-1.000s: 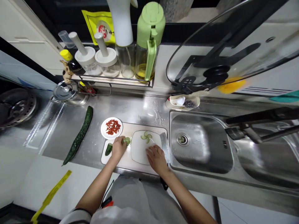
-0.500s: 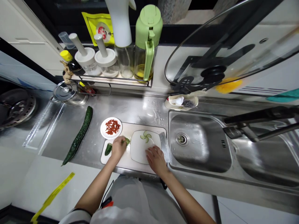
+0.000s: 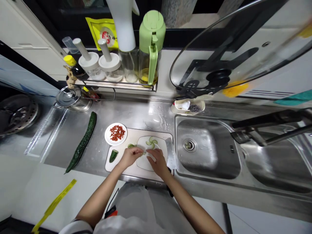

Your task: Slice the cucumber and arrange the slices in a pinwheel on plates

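Observation:
Over the near-left part of a white square plate (image 3: 159, 164), my left hand (image 3: 131, 157) pinches a thin cucumber slice (image 3: 144, 153). My right hand (image 3: 158, 163) hovers over the plate with thumb and fingers apart, its fingertips close to that slice; whether they touch it I cannot tell. Several cucumber slices (image 3: 153, 142) lie fanned in a curved pattern on the far part of the plate. More slices (image 3: 131, 145) rest on the white cutting board (image 3: 136, 133), just left of the plate. A cut cucumber chunk (image 3: 113, 156) sits at the board's left end.
A knife (image 3: 171, 152) lies along the board's right end, beside the sink (image 3: 207, 146). Left of the board are a small dish (image 3: 107, 134) of red berries and a whole cucumber (image 3: 81, 143). A rack (image 3: 117, 85) of bottles and jars hangs behind.
My left hand has moved right from the slices on the board to above the plate, carrying a slice. My right hand has shifted slightly left and up toward it.

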Available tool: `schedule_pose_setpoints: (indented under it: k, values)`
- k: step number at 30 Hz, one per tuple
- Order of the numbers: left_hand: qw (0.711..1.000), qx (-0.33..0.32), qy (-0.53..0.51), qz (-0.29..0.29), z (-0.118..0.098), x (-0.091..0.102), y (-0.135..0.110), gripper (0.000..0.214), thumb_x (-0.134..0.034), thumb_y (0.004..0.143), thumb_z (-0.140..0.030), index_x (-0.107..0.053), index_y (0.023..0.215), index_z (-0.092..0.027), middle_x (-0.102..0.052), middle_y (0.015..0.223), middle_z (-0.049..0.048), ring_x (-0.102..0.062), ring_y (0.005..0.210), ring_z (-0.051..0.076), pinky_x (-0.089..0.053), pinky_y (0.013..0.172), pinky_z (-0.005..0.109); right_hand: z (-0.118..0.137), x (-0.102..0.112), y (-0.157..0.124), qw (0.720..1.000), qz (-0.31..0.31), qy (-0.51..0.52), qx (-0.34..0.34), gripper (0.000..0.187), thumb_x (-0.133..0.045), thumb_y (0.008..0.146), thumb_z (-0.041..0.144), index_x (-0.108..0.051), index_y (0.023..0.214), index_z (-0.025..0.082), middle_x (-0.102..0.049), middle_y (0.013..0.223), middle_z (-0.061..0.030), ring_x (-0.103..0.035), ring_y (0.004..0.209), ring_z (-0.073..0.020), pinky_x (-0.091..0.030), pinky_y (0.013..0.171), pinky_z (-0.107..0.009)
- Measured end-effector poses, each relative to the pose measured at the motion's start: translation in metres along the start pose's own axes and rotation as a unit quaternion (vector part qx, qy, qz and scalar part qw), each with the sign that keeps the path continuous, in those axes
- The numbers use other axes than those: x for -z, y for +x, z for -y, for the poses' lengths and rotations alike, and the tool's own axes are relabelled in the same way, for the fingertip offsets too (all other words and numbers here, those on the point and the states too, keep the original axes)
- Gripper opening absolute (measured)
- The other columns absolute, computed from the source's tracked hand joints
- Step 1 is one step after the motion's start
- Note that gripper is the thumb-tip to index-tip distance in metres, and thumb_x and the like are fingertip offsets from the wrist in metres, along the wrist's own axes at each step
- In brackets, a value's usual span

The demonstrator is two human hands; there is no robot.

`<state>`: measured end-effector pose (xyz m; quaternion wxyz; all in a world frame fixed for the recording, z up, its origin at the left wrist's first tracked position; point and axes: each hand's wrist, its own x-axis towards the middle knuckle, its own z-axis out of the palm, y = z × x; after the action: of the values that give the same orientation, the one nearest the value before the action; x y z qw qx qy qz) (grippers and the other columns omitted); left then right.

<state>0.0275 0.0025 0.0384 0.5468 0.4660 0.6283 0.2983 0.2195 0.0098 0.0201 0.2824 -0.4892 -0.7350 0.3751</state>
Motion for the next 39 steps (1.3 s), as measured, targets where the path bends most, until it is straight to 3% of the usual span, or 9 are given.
schedule_pose_setpoints:
  k: [7,11,16,19,22,25,28,34,39]
  values:
    - [0.995,0.038,-0.09,0.027,-0.006,-0.027,0.009,0.026,-0.069,0.069,-0.038,-0.069,0.082,-0.016,-0.066,0.067,0.0021,-0.056,0.061,0.012,-0.041,0.06,0.023,0.0,0.013,-0.001,0.992,0.006,0.057,-0.116,0.017,-0.054,0.083,0.033,-0.068,0.082,0.022,-0.068,0.082,-0.0037,-0.06,0.082,-0.0188,-0.047,0.074,-0.033]
    - [0.974,0.174,-0.145,0.018,-0.003,-0.034,0.009,0.038,-0.068,0.068,-0.052,-0.064,0.069,-0.014,-0.062,0.061,0.0015,-0.053,0.054,0.01,-0.033,0.05,0.02,-0.003,0.023,-0.005,0.99,0.0,0.075,-0.122,0.018,-0.055,0.082,0.034,-0.067,0.081,0.022,-0.067,0.082,-0.0039,-0.06,0.081,-0.0183,-0.046,0.072,-0.032]
    - [0.87,0.387,-0.277,0.126,-0.008,-0.043,0.005,0.052,-0.065,0.068,-0.062,-0.065,0.075,-0.01,-0.062,0.063,0.0043,-0.05,0.049,0.008,-0.028,0.044,0.019,0.0,0.033,-0.007,0.992,-0.017,0.08,-0.092,0.017,-0.056,0.082,0.034,-0.066,0.078,0.022,-0.067,0.077,-0.004,-0.059,0.079,-0.0184,-0.046,0.073,-0.033]
    - [0.802,0.435,-0.379,0.157,-0.01,-0.049,0.006,0.041,-0.067,0.074,-0.05,-0.064,0.077,-0.01,-0.06,0.062,0.0029,-0.051,0.05,0.006,-0.029,0.042,0.016,0.003,0.038,-0.009,0.994,-0.005,0.084,-0.074,0.017,-0.056,0.083,0.035,-0.065,0.076,0.023,-0.066,0.075,-0.0037,-0.059,0.078,-0.0183,-0.046,0.074,-0.033]
    - [0.764,0.441,-0.447,0.15,-0.009,-0.055,0.01,0.022,-0.068,0.078,-0.03,-0.062,0.074,-0.009,-0.058,0.06,0.0015,-0.053,0.051,0.005,-0.032,0.043,0.014,0.002,0.043,-0.012,0.993,0.008,0.091,-0.081,0.018,-0.056,0.083,0.036,-0.066,0.077,0.022,-0.067,0.077,-0.0039,-0.06,0.079,-0.0182,-0.046,0.074,-0.032]
    - [0.77,0.416,-0.465,0.133,-0.007,-0.059,0.014,0.011,-0.07,0.074,-0.015,-0.061,0.073,-0.009,-0.058,0.059,0.0007,-0.054,0.052,0.005,-0.034,0.045,0.013,-0.004,0.047,-0.015,0.987,0.022,0.093,-0.126,0.019,-0.056,0.082,0.038,-0.067,0.08,0.022,-0.067,0.079,-0.0031,-0.06,0.079,-0.0174,-0.045,0.073,-0.03]
    - [0.8,0.365,-0.457,0.134,-0.006,-0.062,0.017,0.016,-0.075,0.067,-0.012,-0.062,0.075,-0.011,-0.058,0.06,-0.0001,-0.056,0.055,0.006,-0.036,0.047,0.014,-0.011,0.05,-0.017,0.978,0.044,0.103,-0.173,0.021,-0.056,0.08,0.039,-0.068,0.079,0.021,-0.067,0.078,-0.0018,-0.059,0.076,-0.0161,-0.044,0.069,-0.028]
    - [0.874,0.278,-0.383,0.111,-0.009,-0.07,0.019,0.038,-0.086,0.051,-0.017,-0.061,0.079,-0.013,-0.06,0.062,-0.0012,-0.059,0.058,0.009,-0.041,0.055,0.018,-0.021,0.059,-0.01,0.965,0.092,0.125,-0.21,0.023,-0.054,0.077,0.038,-0.067,0.074,0.019,-0.063,0.066,0.0005,-0.055,0.064,-0.0136,-0.041,0.059,-0.024]
    - [0.886,0.26,-0.369,0.108,-0.012,-0.075,0.019,0.046,-0.089,0.042,-0.022,-0.062,0.078,-0.013,-0.062,0.067,-0.0003,-0.061,0.066,0.011,-0.045,0.067,0.024,-0.023,0.063,-0.002,0.969,0.108,0.104,-0.198,0.02,-0.055,0.075,0.035,-0.067,0.07,0.019,-0.063,0.065,0.0001,-0.055,0.063,-0.0135,-0.04,0.057,-0.023]
